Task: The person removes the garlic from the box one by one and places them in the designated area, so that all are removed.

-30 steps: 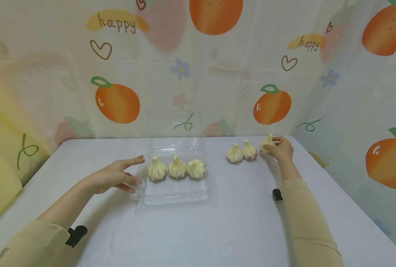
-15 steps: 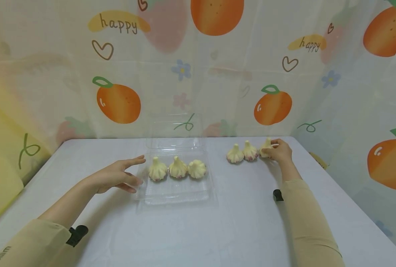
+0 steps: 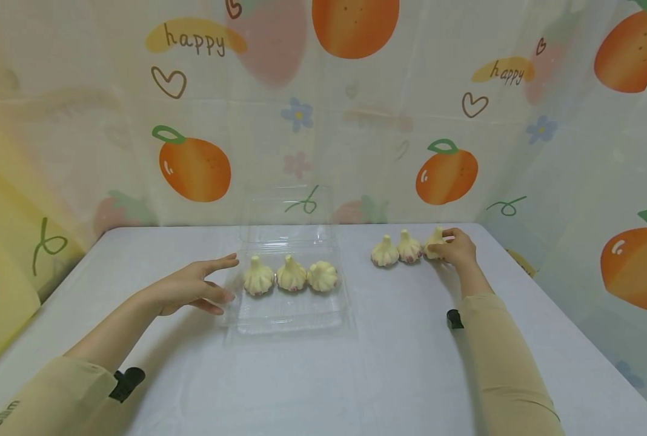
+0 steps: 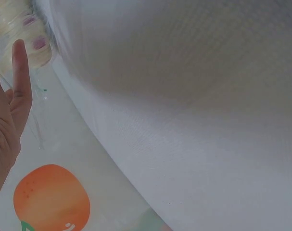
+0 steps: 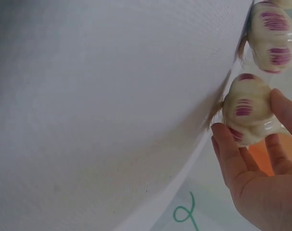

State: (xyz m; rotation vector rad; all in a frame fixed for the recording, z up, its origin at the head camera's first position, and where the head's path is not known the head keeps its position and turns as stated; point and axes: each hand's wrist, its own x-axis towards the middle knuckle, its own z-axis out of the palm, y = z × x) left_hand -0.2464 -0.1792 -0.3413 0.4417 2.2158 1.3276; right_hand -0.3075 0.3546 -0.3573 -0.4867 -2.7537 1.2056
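Observation:
My left hand [image 3: 192, 287] is beside the left wall of a clear plastic clamshell box [image 3: 288, 318], fingers spread and fairly straight. Inside the box stand three garlic bulbs in a row: a left bulb [image 3: 258, 277], a middle bulb [image 3: 291, 275] and a right bulb [image 3: 322, 277], this one tipped. At the back right, my right hand [image 3: 457, 247] holds another garlic bulb [image 5: 247, 108] between thumb and fingers, low at the table, its purple-streaked side showing in the right wrist view. Two more bulbs, one outer [image 3: 384, 252] and one inner [image 3: 409, 247], stand just left of it.
The box's transparent lid [image 3: 285, 212] stands raised at the back, near the fruit-print curtain [image 3: 356, 139]. A white cloth covers the table [image 3: 301, 387]. Black wrist-worn devices show under both sleeves, such as the left one [image 3: 127, 384].
The right hand has brought its garlic bulb slightly left and down, close beside the two loose bulbs, and has then stayed there. The left hand has kept its place.

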